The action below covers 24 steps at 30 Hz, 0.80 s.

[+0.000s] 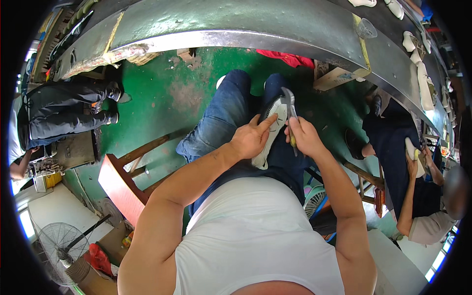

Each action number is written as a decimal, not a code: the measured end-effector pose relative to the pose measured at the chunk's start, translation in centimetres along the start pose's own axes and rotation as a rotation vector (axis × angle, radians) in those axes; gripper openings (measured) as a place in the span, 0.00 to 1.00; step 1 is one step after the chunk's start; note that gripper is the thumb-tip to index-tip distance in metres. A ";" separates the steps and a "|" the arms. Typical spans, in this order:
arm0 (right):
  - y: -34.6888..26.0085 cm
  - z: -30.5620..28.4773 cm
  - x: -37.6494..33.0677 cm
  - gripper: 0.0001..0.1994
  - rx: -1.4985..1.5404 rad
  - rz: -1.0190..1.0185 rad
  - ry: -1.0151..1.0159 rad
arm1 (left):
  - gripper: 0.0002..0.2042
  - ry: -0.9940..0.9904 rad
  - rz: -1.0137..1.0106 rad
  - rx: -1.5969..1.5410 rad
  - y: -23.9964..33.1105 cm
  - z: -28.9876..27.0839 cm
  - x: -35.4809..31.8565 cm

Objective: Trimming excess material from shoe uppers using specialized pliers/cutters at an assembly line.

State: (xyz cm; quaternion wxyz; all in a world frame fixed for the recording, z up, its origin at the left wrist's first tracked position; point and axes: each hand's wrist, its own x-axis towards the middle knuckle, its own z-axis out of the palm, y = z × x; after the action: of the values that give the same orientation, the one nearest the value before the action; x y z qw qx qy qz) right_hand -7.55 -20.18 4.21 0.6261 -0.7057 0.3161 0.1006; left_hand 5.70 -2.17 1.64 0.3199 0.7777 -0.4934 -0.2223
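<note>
Over my thighs lies a shoe piece (279,117), off-white along its length with a dark edge at its far end. My left hand (253,137) closes around its left side, with the index finger stretched across the pale surface. In my right hand (304,135) is a hammer (288,98), gripped by its handle, whose yellowish lower end shows below the fingers. The metal head is beside the far end of the shoe piece; whether the two touch I cannot tell.
A long metal-topped workbench (221,22) curves across the far side, with white shoe pieces (424,81) at its right. One co-worker (427,196) sits at right holding a shoe; another person's legs (69,110) are at left. A wooden stool (120,184) and a fan (61,250) stand nearby.
</note>
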 end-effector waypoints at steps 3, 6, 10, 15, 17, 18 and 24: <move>-0.7 -0.4 1.3 0.23 -0.241 -0.020 0.011 | 0.28 -0.214 -0.114 0.066 0.5 -0.4 -0.2; -2.6 -0.5 0.6 0.24 -0.292 -0.022 -0.034 | 0.32 -0.074 -0.154 -0.076 -0.9 1.4 -1.2; -4.2 1.0 -1.4 0.23 -0.267 -0.326 0.035 | 0.37 0.030 -0.304 -0.350 -1.0 2.2 -1.1; -4.7 1.4 -1.4 0.21 -0.826 -0.267 -0.022 | 0.36 -0.158 -0.426 -0.358 -0.3 0.5 -0.2; -5.2 1.4 -1.7 0.21 -0.853 -0.149 -0.078 | 0.37 -0.116 -0.386 -0.355 -0.7 0.9 -0.1; -4.4 1.6 -2.1 0.21 -0.738 -0.292 -0.002 | 0.38 -0.079 -0.344 -0.353 -0.8 1.1 -0.1; -2.5 1.2 -2.7 0.22 -0.854 -0.164 -0.066 | 0.39 -0.135 -0.318 -0.320 -0.5 0.8 -1.0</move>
State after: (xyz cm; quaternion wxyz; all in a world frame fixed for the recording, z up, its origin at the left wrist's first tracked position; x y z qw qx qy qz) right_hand -7.90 -18.15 7.46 0.2937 -0.9204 0.1689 0.1949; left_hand 5.09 -1.36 0.76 0.3663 0.7684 -0.3433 -0.3968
